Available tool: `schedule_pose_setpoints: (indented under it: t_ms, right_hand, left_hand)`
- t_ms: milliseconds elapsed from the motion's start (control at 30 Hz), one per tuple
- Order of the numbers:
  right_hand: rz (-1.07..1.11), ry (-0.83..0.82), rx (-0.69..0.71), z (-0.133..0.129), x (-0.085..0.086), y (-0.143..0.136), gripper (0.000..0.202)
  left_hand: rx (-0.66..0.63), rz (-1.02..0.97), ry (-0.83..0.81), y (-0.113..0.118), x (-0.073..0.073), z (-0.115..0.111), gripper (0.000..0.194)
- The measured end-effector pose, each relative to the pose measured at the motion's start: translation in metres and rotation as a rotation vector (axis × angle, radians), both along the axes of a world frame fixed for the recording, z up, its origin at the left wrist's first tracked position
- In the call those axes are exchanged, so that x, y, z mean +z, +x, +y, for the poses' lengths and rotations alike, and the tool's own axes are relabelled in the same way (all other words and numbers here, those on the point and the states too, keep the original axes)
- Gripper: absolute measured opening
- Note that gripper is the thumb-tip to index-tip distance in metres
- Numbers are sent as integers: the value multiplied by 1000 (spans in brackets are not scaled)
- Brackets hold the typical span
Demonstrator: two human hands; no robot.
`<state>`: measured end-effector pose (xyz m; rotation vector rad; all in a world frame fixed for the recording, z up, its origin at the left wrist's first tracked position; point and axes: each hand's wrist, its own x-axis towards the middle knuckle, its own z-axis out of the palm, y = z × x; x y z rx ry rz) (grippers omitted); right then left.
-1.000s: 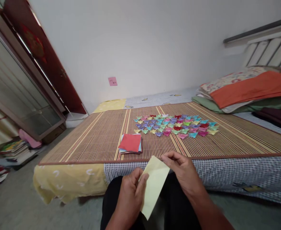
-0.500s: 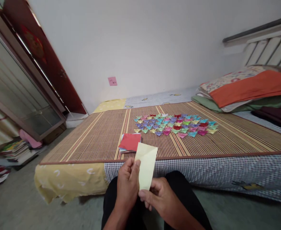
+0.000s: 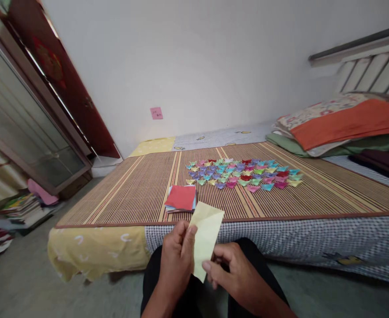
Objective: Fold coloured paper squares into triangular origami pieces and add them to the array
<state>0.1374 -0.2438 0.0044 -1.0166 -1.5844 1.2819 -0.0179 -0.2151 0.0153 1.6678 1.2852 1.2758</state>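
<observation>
A pale yellow sheet of paper [image 3: 207, 234], a tall rectangle with faint creases, is held above my lap, tilted to the right at its top. My left hand [image 3: 178, 249] pinches its left edge between thumb and fingers. At the lower right edge, my right hand [image 3: 229, 269] grips the paper with thumb and curled fingers. Just beyond, a stack of square papers with a red one on top [image 3: 181, 197] lies on the striped mat [image 3: 131, 190]. Farther back and to the right, several rows of small folded paper pieces [image 3: 243, 173] in many colours rest on the mat.
Folded bedding with an orange band [image 3: 349, 128] lies at the bed's right end, beside dark cloth [image 3: 379, 163]. A pink note [image 3: 156, 113] is on the wall. Magazines [image 3: 20, 207] are piled at the left, below a glass-panelled door [image 3: 25, 110].
The yellow paper has tilted further right and dropped slightly, its lower corner now pointing down. My right hand has shifted a little to the right.
</observation>
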Motion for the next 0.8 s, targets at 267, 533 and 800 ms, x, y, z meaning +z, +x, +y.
schedule_pose_setpoints:
  t_ms: [267, 533, 800]
  right_hand:
    - [96, -46, -25, 15, -4, 2, 36]
    - [207, 25, -264, 73, 7, 45, 46]
    - [42, -10, -5, 133, 26, 46, 23]
  left_hand:
    - [-69, 36, -37, 2, 6, -2, 37]
    - [-162, 134, -24, -13, 20, 27, 39]
    - [-319, 282, -141, -14, 29, 88, 35]
